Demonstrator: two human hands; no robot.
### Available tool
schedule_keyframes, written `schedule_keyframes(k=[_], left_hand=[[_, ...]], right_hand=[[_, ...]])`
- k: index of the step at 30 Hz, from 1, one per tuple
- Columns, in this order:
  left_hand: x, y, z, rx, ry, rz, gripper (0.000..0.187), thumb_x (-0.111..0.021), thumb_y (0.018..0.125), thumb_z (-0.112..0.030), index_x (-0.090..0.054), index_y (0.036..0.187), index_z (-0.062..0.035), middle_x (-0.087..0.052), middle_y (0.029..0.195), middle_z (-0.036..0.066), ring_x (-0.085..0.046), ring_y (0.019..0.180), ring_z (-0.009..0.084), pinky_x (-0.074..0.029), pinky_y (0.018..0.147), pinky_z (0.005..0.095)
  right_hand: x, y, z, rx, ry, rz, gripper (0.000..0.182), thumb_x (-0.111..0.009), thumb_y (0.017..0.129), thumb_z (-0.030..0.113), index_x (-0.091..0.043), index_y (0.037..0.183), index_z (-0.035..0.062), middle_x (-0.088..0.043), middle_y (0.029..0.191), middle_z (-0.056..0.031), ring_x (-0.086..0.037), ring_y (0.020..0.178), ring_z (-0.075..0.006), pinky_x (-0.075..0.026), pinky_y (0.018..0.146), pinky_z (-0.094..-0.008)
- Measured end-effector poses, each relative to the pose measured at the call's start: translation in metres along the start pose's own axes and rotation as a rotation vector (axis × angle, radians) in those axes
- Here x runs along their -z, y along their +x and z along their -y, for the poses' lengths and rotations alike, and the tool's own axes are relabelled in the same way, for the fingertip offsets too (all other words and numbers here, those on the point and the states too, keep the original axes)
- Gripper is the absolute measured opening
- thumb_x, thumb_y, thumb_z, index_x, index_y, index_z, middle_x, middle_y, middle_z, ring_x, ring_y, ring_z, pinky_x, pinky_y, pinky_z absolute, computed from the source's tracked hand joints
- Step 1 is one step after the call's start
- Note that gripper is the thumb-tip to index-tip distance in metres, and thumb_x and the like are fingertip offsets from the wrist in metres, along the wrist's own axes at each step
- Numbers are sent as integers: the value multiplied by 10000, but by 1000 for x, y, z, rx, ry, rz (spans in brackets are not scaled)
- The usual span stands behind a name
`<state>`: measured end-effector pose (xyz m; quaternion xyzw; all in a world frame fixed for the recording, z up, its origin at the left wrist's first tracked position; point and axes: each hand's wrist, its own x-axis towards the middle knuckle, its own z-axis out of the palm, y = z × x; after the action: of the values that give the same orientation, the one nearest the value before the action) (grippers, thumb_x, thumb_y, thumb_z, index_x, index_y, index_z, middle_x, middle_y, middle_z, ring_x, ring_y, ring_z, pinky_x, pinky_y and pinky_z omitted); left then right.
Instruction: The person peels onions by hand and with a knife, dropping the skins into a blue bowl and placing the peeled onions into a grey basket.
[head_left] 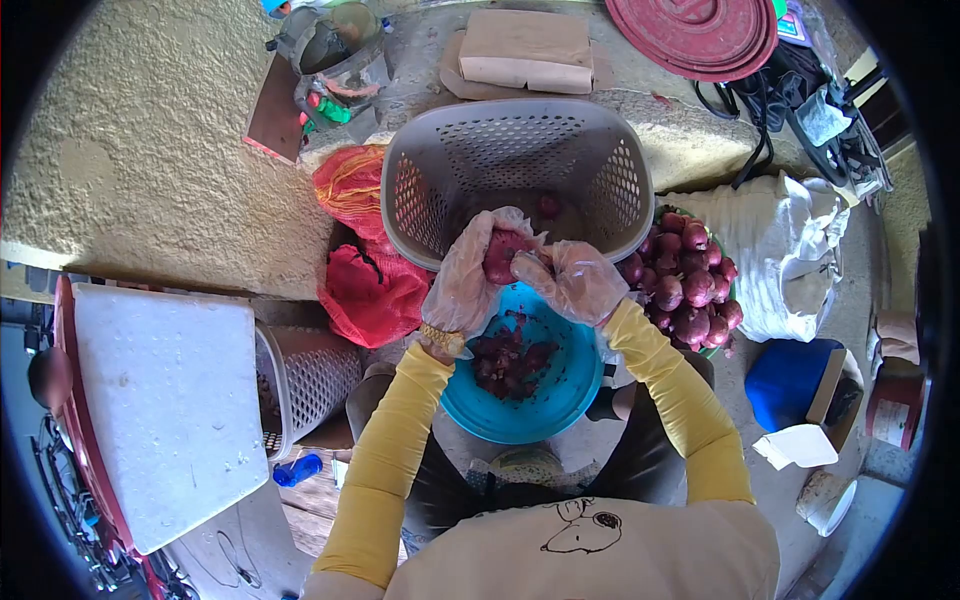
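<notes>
My left hand [465, 270], in a clear plastic glove, is wrapped round a red onion [505, 257]. My right hand [575, 280], gloved the same way, has its thumb and fingers bent and pressed to the onion's right side; any skin pinched there is too small to make out. Below both hands, a blue basin [575, 385] holds dark red onion skins [512, 360]. Beyond them stands a grey perforated basket [400, 225] with another red onion [549, 206] inside. Several red onions [690, 285] are heaped right of my right hand.
Red mesh sacks [375, 290] lie left of the basket. A white sack [790, 250] sits beyond the onion heap. At left are a white board [165, 410] and a second perforated basket [320, 375]. A cardboard box [525, 48] and red lid [695, 35] rest on the ledge.
</notes>
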<state>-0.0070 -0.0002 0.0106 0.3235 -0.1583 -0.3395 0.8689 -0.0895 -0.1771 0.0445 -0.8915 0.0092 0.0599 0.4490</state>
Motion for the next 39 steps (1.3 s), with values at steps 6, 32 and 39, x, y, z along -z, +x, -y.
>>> schedule_keyframes(k=[6, 32, 39], left_hand=[[2, 0, 1, 35, 3, -43, 394, -480, 1131, -359, -616, 1191, 7, -599, 1190, 117, -614, 1172, 282, -487, 1101, 459], [9, -2, -3, 167, -247, -89, 442, -531, 1113, -311, -528, 1410, 16, -609, 1314, 170, -637, 1198, 322, -581, 1018, 464], [-12, -2, -15, 124, -232, -158, 451, -625, 1069, -277, -542, 1410, 8, -595, 1318, 170, -576, 1309, 338, -534, 1097, 470]], right_hand=[[2, -2, 1, 97, 20, 44, 512, -600, 1002, 583, -764, 1020, 98, -699, 810, -221, -664, 779, -451, -522, 701, -490], [1, -1, -5, 226, -388, -237, 524, -725, 893, 597, -733, 1112, 120, -729, 838, -149, -711, 795, -397, -551, 705, -511], [11, -4, -1, 430, -295, -56, 440, -703, 940, 540, -764, 1042, 116, -690, 784, -184, -683, 758, -407, -526, 653, -510]])
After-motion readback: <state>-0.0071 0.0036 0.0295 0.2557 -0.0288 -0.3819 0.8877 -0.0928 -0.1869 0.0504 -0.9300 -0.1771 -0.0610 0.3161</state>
